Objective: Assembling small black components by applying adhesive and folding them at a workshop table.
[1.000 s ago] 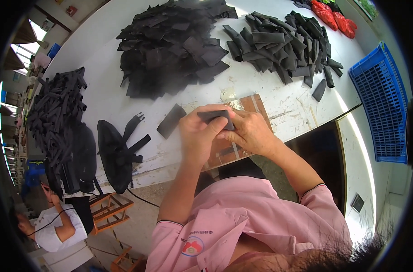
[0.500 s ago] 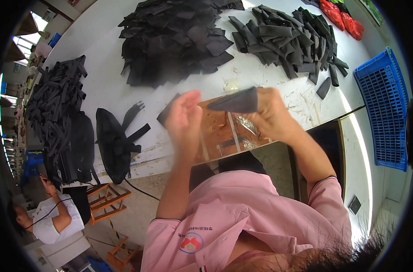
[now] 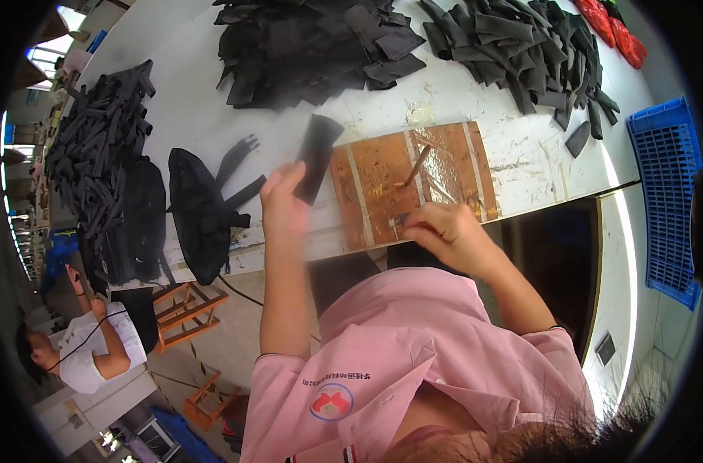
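Note:
My left hand (image 3: 283, 202) is closed on a flat black fabric piece (image 3: 319, 158) that stands up from the fingers, left of a brown wooden board (image 3: 359, 185). Just above the near edge of that board, my right hand (image 3: 450, 233) has its fingers bent and pressed together. Anything between those fingertips is hidden. A thin brown rod (image 3: 418, 166) sticks up from the middle of the board, and strips of clear tape run across the surface.
Black fabric pieces form a big heap (image 3: 313, 50) at the back. Rolled-looking dark pieces (image 3: 521, 46) lie back right, narrow black strips (image 3: 97, 147) at left beside a black pouch with straps (image 3: 197, 216). A blue crate (image 3: 664, 204) stands right; a co-worker (image 3: 97, 347) sits left.
My right hand has dropped toward the board's near edge, and the dark piece it held is gone from it. My left hand moved left and now grips a black fabric piece. The view shifted.

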Motion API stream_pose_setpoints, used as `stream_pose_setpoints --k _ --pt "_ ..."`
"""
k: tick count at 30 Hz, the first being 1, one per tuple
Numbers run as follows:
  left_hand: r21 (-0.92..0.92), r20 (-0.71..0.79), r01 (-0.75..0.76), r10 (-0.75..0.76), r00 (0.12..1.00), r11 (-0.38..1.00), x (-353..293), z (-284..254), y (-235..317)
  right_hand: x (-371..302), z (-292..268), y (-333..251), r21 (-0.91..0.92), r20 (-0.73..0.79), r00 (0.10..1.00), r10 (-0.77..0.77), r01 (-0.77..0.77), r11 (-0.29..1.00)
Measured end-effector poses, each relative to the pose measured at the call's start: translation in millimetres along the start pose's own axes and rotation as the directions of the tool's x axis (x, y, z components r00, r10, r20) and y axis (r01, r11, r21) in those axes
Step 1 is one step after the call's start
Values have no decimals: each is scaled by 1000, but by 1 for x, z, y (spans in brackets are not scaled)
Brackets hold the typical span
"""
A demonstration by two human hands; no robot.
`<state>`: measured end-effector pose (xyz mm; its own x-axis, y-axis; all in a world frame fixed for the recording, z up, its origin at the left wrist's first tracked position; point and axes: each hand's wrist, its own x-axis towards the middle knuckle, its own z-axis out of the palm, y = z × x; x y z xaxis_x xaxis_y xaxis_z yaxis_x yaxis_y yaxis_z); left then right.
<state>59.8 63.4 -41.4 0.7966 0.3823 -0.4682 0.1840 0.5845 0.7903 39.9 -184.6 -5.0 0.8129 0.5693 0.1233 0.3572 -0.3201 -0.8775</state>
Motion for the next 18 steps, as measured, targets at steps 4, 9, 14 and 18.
stream_pose_setpoints --k 4,9,14,18 --pt "79 284 373 -379 881 925 -45 12 -2 12 27 -20 -392 -197 904 -380 283 875" --pt "197 388 330 -383 839 923 -74 24 0 27 30 -30 -348 -174 897 -407 330 877" --pt "170 321 396 -431 844 902 -82 18 -6 28 22 -27 -164 -102 933 -345 326 931" --pt "246 273 233 -298 915 941 -88 13 -6 18 17 -16 3 -29 990 -137 138 990"
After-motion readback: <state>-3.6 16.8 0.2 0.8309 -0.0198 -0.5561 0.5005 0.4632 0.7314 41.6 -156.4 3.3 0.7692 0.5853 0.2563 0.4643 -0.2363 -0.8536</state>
